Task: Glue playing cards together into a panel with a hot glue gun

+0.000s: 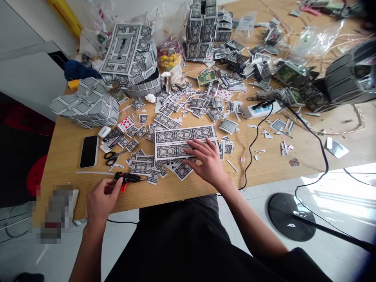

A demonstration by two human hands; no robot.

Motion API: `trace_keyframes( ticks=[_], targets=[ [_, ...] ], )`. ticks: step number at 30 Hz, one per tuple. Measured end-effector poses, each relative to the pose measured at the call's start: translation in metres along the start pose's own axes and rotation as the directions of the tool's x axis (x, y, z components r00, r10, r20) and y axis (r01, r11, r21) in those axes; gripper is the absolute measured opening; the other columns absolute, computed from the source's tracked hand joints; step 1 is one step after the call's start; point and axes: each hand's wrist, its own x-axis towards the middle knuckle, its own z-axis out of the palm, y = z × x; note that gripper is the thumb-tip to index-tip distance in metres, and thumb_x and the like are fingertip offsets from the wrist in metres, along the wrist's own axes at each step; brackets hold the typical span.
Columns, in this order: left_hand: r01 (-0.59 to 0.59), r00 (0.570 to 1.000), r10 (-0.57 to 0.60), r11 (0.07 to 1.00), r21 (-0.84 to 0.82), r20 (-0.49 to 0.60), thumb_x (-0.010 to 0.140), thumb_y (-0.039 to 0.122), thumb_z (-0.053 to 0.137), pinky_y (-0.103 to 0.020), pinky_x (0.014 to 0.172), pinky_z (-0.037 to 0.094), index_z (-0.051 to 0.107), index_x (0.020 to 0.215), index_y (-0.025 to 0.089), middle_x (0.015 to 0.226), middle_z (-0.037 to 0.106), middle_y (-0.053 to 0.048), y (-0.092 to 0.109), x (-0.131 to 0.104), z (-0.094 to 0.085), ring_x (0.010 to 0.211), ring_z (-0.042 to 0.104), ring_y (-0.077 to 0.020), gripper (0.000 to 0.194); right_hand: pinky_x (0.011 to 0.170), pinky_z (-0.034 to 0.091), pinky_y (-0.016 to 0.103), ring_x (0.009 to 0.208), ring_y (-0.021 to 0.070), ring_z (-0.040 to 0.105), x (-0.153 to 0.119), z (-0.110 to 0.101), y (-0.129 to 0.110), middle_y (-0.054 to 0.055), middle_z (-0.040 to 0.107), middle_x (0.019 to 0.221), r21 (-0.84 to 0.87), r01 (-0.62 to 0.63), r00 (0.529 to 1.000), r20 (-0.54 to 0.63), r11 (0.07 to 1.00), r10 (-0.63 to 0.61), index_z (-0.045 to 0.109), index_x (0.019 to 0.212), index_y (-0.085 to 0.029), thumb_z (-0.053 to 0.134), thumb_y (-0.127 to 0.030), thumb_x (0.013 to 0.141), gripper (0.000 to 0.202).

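My left hand [102, 196] is closed around the back part of a black glue gun [129, 178] with an orange trigger, its nozzle pointing right near the table's front edge. A glue stick [93, 172] lies behind it. My right hand [205, 159] rests with fingers spread on the right part of a flat rectangular panel [184, 135] made of patterned playing cards. Cut card pieces [141, 167] lie beside and under the panel. Black scissors [113, 157] are on the table left of these pieces.
A phone [89, 151] and white earbud case [104, 131] lie at the left. Card-built models [88, 103] stand behind, with a tall one [201, 33] at the back. Card scraps cover the middle. A power strip [261, 110] with black cables sits at the right.
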Motion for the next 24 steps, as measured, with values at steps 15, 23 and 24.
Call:
trace_keyframes(
  ticks=[15,23,24],
  targets=[
    [-0.506,0.854,0.475,0.853,-0.128,-0.213,0.104,0.038,0.067,-0.036,0.097,0.058,0.072,0.102,0.023,0.101,0.078,-0.008,0.102,0.011,0.002,0.097,0.075,-0.0227,0.016,0.133,0.036,0.061,0.146,0.0320,0.066,0.000,0.000,0.000,0.005,0.074,0.150,0.006,0.007,1.000,-0.007,1.000,-0.006,0.078,0.127,-0.030,0.076,-0.045,0.103,0.028],
    [-0.789,0.607,0.782,0.573,-0.222,-0.139,0.105,0.025,0.068,-0.046,0.117,0.057,0.070,0.135,0.025,0.136,0.078,-0.009,0.173,0.026,0.057,0.132,0.072,-0.0267,0.030,0.137,0.028,0.067,0.153,0.0335,0.059,0.001,0.001,-0.006,0.005,0.071,0.153,-0.037,-0.016,0.999,0.049,0.999,0.018,0.077,0.133,-0.034,0.074,-0.043,0.104,0.030],
    [-0.794,0.601,0.786,0.566,-0.223,-0.144,0.105,0.024,0.068,-0.046,0.116,0.058,0.071,0.133,0.025,0.134,0.079,-0.009,0.172,0.027,0.061,0.131,0.073,-0.0266,0.028,0.137,0.028,0.068,0.152,0.0336,0.060,0.000,0.003,-0.005,0.004,0.072,0.152,-0.032,-0.016,0.999,0.038,0.999,0.017,0.078,0.131,-0.034,0.074,-0.042,0.105,0.028]
  ],
)
